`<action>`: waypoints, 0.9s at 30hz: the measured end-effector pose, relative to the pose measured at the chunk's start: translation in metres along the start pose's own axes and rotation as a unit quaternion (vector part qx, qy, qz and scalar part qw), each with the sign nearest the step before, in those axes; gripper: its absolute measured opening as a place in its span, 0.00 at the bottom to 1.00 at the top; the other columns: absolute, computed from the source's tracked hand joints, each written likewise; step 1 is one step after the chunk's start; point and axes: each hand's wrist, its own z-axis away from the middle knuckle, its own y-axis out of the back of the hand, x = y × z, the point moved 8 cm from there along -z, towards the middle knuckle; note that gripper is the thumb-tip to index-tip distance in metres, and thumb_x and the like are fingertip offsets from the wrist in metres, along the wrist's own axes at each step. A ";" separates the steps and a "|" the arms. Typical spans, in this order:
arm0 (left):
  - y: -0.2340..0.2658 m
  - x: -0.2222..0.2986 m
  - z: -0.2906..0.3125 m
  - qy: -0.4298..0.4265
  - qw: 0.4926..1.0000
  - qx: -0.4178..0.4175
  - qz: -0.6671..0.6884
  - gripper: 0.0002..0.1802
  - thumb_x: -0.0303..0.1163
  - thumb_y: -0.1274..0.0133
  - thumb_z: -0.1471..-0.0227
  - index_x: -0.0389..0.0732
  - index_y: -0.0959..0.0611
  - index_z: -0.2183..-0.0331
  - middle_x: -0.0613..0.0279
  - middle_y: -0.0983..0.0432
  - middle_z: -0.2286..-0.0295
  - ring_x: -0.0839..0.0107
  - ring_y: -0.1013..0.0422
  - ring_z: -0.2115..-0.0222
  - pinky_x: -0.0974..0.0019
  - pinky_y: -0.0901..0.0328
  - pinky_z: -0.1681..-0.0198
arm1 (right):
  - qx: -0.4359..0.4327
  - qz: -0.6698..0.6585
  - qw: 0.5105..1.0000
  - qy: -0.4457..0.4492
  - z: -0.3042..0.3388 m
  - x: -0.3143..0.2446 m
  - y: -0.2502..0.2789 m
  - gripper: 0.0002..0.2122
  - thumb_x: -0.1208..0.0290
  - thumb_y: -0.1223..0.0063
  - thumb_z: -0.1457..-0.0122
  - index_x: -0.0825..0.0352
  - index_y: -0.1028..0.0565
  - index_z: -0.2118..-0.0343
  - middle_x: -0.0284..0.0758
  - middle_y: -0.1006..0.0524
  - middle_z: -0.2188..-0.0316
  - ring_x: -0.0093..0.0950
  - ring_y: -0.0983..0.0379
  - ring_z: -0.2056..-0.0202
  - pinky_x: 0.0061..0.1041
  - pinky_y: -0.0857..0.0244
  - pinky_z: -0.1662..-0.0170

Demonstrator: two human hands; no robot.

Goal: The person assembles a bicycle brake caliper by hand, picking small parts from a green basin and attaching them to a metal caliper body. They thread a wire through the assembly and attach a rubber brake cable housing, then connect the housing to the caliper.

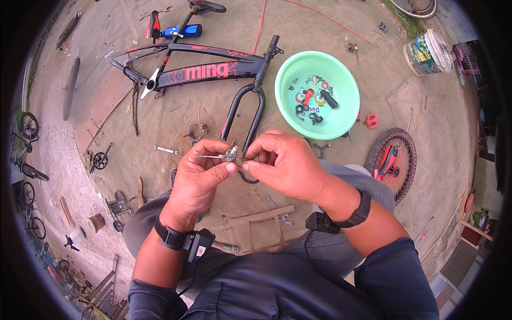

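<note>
My left hand (198, 178) pinches a small silver metal bicycle part (231, 153) with a thin rod through it, between thumb and forefinger. At the rod's right end, the thumb and fingertips of my right hand (285, 165) are closed on it. The part's exact kind is too small to make out. Just beyond both hands stands the fork (230, 116) of a black and red bicycle frame (213, 70), which lies on the ground. To the right of the frame, a light green basin (349, 88) holds several small bike parts.
A spoked wheel (408, 176) with a red part on it lies right, near a red pedal (372, 121). A wrench (165, 150) and a crankset (100, 159) lie left. A low wooden frame (261, 215) sits between my legs. A bucket (421, 56) stands far right.
</note>
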 end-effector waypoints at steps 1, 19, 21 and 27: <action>0.000 0.000 0.000 -0.003 1.000 0.000 0.001 0.16 0.18 0.41 0.48 0.38 0.22 0.56 0.61 0.23 0.62 0.68 0.24 0.61 0.62 0.30 0.53 | 0.001 0.005 1.000 0.010 0.000 -0.001 0.001 0.06 0.73 0.35 0.46 0.68 0.21 0.68 0.30 0.29 0.75 0.16 0.31 0.77 0.18 0.37 0.75; -0.003 0.000 -0.002 0.008 0.997 -0.030 0.066 0.14 0.25 0.37 0.48 0.42 0.21 0.58 0.62 0.26 0.61 0.69 0.28 0.59 0.62 0.35 0.53 | -0.006 0.007 0.998 0.063 0.000 -0.015 0.005 0.06 0.73 0.35 0.46 0.66 0.20 0.66 0.30 0.25 0.70 0.15 0.36 0.81 0.18 0.43 0.77; -0.003 -0.001 -0.002 0.012 0.997 -0.031 0.064 0.14 0.25 0.37 0.48 0.43 0.21 0.59 0.63 0.26 0.62 0.69 0.29 0.60 0.62 0.36 0.53 | -0.010 0.001 0.998 0.062 0.000 -0.015 0.005 0.07 0.73 0.36 0.46 0.66 0.20 0.66 0.30 0.25 0.71 0.15 0.36 0.81 0.18 0.43 0.77; -0.003 -0.003 -0.004 0.008 0.994 -0.046 0.103 0.14 0.21 0.39 0.49 0.41 0.21 0.59 0.63 0.24 0.63 0.69 0.27 0.60 0.62 0.34 0.52 | -0.008 -0.024 0.996 0.089 0.003 -0.020 0.008 0.07 0.76 0.37 0.45 0.66 0.19 0.63 0.30 0.25 0.70 0.14 0.34 0.79 0.18 0.40 0.75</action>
